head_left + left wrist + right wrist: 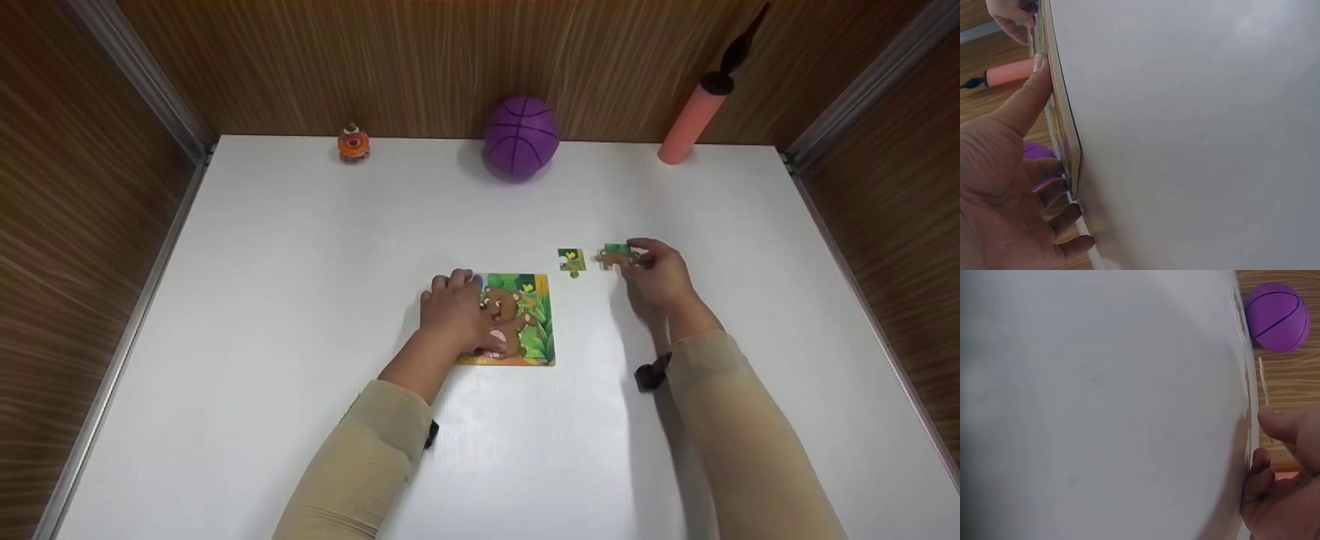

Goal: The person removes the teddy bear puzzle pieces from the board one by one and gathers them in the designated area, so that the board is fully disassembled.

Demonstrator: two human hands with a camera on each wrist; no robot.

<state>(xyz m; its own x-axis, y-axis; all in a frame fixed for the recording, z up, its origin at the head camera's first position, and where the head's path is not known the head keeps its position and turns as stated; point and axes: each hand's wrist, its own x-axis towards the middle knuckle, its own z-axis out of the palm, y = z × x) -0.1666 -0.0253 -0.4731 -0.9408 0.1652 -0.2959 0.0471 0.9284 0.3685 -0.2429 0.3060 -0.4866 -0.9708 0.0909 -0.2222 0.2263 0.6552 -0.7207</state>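
Observation:
A square jigsaw puzzle point(517, 322) with a brown bear and green leaves lies flat on the table. My left hand point(454, 315) rests over its left part, hiding it; in the left wrist view the thumb point(1030, 95) lies along the puzzle and the other fingers point(1053, 191) reach its edge. To the right, my right hand point(664, 274) pinches a brown and green puzzle piece point(616, 256) between thumb and fingers. The right wrist view shows this puzzle piece point(1264, 379) edge-on, above the tabletop. Left of it lies a loose puzzle piece point(572, 259) with a yellow and green print.
Along the back stand a small orange toy point(353, 144), a purple ball point(521, 139) with black lines and a pink hand pump point(694, 124) with a black top, leaning on the wood-grain wall point(420, 67). Wood-grain panels also flank the white table point(300, 262).

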